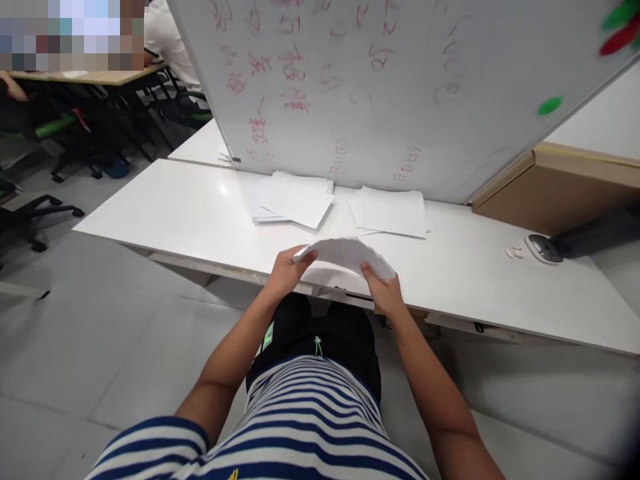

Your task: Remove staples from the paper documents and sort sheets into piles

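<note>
Between my two hands, a sheaf of white paper [345, 252] bows upward in an arch above the front edge of the white desk [200, 213]. My left hand [289, 272] grips its left end, thumb on the near face. At the opposite end, my right hand [384, 288] pinches the sheaf with the thumb on the near side. Beyond my hands lie two piles of paper: a fanned, uneven left pile [297, 199] and a right pile [391, 210] with some edges sticking out. How many sheets I hold cannot be made out.
A whiteboard [320, 100] with faint red writing and a green magnet [550, 106] rises behind the piles. To the right are a brown cardboard box [525, 190], a computer mouse [545, 249] and a small white item [514, 253]. People sit at a wooden table [107, 75] far left.
</note>
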Motion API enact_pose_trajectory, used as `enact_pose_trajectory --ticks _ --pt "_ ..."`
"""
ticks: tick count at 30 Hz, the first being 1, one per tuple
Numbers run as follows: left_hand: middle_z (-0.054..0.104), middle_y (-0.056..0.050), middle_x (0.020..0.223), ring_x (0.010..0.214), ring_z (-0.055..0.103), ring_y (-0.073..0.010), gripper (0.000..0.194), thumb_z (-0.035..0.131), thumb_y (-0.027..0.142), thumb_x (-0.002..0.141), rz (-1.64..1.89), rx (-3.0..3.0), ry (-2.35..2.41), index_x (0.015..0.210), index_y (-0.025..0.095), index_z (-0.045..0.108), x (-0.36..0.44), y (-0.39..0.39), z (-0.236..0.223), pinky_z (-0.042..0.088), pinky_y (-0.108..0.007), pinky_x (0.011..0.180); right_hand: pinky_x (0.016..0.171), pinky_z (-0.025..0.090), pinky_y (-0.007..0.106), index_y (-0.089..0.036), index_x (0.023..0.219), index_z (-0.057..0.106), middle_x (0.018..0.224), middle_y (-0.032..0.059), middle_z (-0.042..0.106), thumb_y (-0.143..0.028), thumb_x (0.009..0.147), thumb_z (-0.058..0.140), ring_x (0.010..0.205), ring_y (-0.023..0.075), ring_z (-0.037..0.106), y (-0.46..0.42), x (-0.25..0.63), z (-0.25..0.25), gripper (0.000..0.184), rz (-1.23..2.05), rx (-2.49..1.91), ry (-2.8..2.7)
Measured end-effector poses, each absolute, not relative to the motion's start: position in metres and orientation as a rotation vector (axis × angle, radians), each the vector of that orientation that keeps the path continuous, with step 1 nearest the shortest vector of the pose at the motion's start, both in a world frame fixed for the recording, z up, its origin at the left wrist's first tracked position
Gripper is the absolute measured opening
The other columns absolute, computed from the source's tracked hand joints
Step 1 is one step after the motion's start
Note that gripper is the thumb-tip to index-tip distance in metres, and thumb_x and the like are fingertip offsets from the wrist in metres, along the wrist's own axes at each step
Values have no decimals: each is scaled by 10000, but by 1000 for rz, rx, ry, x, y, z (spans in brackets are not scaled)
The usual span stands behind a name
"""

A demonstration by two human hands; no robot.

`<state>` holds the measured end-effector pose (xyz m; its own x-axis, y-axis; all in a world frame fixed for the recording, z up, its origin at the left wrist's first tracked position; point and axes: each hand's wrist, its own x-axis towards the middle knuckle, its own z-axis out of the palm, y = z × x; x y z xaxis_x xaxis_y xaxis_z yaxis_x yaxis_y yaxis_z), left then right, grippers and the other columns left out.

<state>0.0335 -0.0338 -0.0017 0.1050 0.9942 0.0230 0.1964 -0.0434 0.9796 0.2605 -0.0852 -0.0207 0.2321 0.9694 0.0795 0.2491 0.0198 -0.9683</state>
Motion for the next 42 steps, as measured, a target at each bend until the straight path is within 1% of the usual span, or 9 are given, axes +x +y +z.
enact_pose_trajectory --ticks 9,15,19,24,29,32,35,39,42 --pt "744 -47 1042 1048 663 -290 379 714 499 767 1097 1364 1238 995 197 737 44 -27 -18 534 -444 919 878 516 385 -197 1086 706 1008 62 737 -537 857 572 974 268 665 -90 259 -29 432 845 -1463 -1225" --pt "742 -75 1017 1009 666 -295 426 659 553 796 1054 1356 1306 968 167 716 52 -32 -29 535 -427 876 894 518 400 -197 1046 713 1002 76 742 -542 858 555 971 271 672 -96 262 -37 423 824 -1513 -1273" --pt "734 -72 1019 970 666 -281 449 625 580 820 899 1482 1217 997 175 704 65 -38 -19 540 -383 810 953 499 430 -172 994 718 1018 116 742 -521 785 664 1014 295 667 -119 285 -38 411 726 -1647 -1095" --pt "674 -84 1180 1064 625 -245 446 444 549 941 898 1861 1180 1155 211 640 95 -18 -3 504 -348 871 860 557 417 -154 924 695 959 123 748 -478 662 783 931 283 692 -158 330 -50 426 776 -1686 -705" --pt "577 -157 1320 1310 439 -303 476 300 447 1002 823 2225 1350 1262 145 560 134 29 -14 341 -458 1080 689 601 374 -169 881 669 861 83 747 -388 602 800 770 251 712 -175 352 -59 378 814 -1662 -447" --pt "574 -176 1323 1365 374 -336 462 287 411 1003 593 2294 1383 1240 135 572 147 52 -25 308 -515 1088 620 598 357 -181 859 674 810 75 746 -362 609 787 703 249 707 -172 354 -55 329 895 -1690 -447" --pt "563 -160 1358 1392 356 -322 470 256 406 1005 465 2372 1327 1228 160 589 147 62 -31 256 -532 1117 573 586 349 -206 800 674 768 77 742 -341 624 775 672 255 700 -165 352 -50 243 980 -1729 -488" --pt "448 -144 1487 1422 336 -281 524 208 427 1008 423 2445 1217 1301 172 559 141 63 -29 263 -497 1129 572 583 368 -205 831 684 816 92 747 -361 659 756 707 277 704 -155 352 -53 242 1067 -1751 -546" --pt "444 -125 1497 1421 346 -263 548 196 442 1009 395 2474 1167 1327 171 550 138 62 -26 288 -460 1128 599 585 385 -188 878 690 852 102 748 -363 657 763 730 287 704 -151 353 -58 291 1096 -1786 -542"
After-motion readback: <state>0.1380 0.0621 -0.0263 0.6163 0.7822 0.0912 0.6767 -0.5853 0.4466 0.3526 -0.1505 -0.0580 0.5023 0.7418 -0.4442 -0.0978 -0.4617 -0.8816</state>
